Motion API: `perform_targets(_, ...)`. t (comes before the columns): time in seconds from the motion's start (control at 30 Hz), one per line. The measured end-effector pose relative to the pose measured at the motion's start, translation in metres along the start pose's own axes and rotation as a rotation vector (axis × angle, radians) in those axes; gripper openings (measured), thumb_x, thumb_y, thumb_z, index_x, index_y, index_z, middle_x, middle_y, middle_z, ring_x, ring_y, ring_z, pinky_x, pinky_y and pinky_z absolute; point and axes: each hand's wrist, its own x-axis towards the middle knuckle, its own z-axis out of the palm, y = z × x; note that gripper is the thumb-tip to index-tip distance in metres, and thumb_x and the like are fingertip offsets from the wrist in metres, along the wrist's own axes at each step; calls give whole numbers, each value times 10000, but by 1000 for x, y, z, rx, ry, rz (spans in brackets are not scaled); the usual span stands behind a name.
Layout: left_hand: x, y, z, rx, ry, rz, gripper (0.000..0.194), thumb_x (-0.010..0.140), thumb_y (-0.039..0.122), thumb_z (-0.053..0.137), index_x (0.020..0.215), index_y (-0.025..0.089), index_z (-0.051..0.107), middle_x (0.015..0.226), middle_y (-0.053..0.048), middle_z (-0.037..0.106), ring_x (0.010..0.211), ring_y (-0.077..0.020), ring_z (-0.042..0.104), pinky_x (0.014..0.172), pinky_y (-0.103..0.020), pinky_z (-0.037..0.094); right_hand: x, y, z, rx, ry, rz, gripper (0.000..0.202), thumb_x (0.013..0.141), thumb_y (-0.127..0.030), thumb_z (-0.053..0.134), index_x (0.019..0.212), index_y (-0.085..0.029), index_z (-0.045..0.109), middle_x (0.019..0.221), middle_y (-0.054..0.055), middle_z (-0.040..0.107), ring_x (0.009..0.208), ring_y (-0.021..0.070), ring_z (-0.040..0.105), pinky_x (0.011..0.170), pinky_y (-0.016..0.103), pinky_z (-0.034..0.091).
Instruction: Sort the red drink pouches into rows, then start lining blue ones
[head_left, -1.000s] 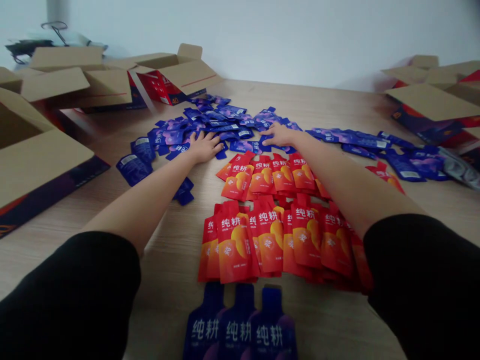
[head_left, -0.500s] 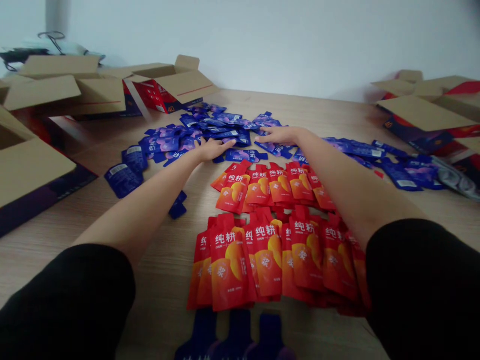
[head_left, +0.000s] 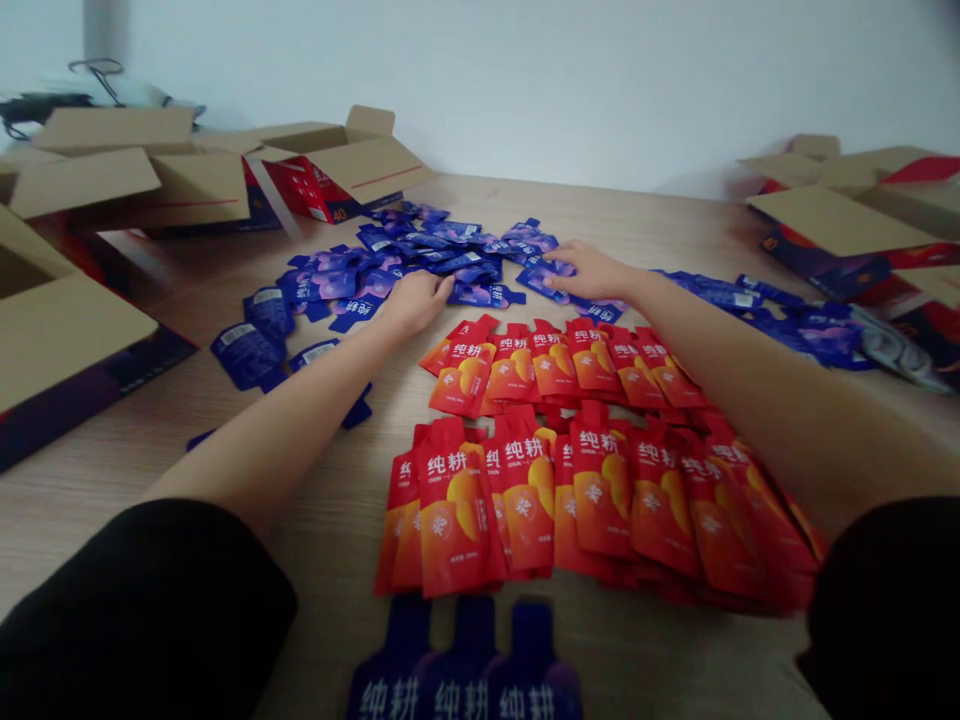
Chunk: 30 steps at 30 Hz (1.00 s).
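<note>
My left hand (head_left: 418, 303) is at the near edge of a heap of blue pouches (head_left: 442, 243), its fingers curled down and mostly hidden, with the thumb against a blue pouch (head_left: 484, 295). It appears closed on that pouch. To the right, my right hand (head_left: 596, 272) reaches over other blue pouches (head_left: 544, 275), with its fingers apart and touching them. Red-orange pouches (head_left: 529, 500) with a mango picture lie overlapping in two rows between my forearms. Nearest me, three blue pouches (head_left: 457, 690) lie side by side, cut off by the frame's lower edge.
Open cartons (head_left: 67, 330) stand at the left, another carton (head_left: 360, 165) at the back, and more cartons (head_left: 847, 225) at the right. More blue pouches (head_left: 795, 325) lie right of my forearm, beside a crumpled silvery wrapper (head_left: 904, 350). A pale wall (head_left: 562, 90) bounds the table.
My left hand has gone from spread fingers to curled ones at the heap's edge. My right hand has shifted right, and its forearm uncovers more red-orange pouches. The view has tilted slightly.
</note>
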Motion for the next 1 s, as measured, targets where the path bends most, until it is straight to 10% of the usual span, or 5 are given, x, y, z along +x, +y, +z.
perform_targets(0.23, -6, 2, -19, -91, 44, 39, 375, 944, 313, 380, 854, 154, 707, 929, -133, 719, 964, -274, 656, 907, -347, 488, -61, 45, 6, -93, -196, 172, 740, 852, -657, 549, 1474, -257, 528, 1474, 133, 510, 1424, 373, 389, 1184, 575, 294)
perform_targets(0.43, -34, 7, -23, -134, -37, 137, 491, 980, 398, 354, 1277, 132, 640, 1325, -123, 635, 1266, -263, 555, 1106, -364, 401, -52, 53, 4, -53, -119, 172, 619, 891, -579, 497, 1382, -224, 626, 1329, 148, 611, 1295, 377, 521, 1122, 629, 383)
perform_targets(0.6, -79, 29, -31, -187, -211, 426, 674, 1031, 578, 259, 1589, 200, 275, 1660, -80, 244, 1520, -288, 224, 1238, -444, 181, -73, -17, -4, 50, 112, 13, 721, 960, -619, 379, 1543, -197, 418, 1498, 154, 467, 1417, 364, 407, 1175, 588, 357)
perform_targets(0.8, -92, 40, -8, -46, -332, 564, 736, 995, 683, 317, 1610, 295, 203, 1692, -39, 63, 1545, -361, 52, 1231, -548, 123, -100, -128, 15, 54, -125, -284, 831, 927, -755, 342, 1622, -337, 160, 1674, 81, 192, 1502, 407, 225, 1168, 649, 281)
perform_targets(1.0, -88, 39, 10, 11, -210, 487, 669, 994, 628, 361, 1571, 293, 310, 1687, -39, 146, 1529, -381, 131, 1213, -576, 176, -92, -134, 31, -35, -61, -384, 813, 954, -700, 353, 1593, -200, 303, 1597, 176, 354, 1412, 402, 351, 1134, 640, 239)
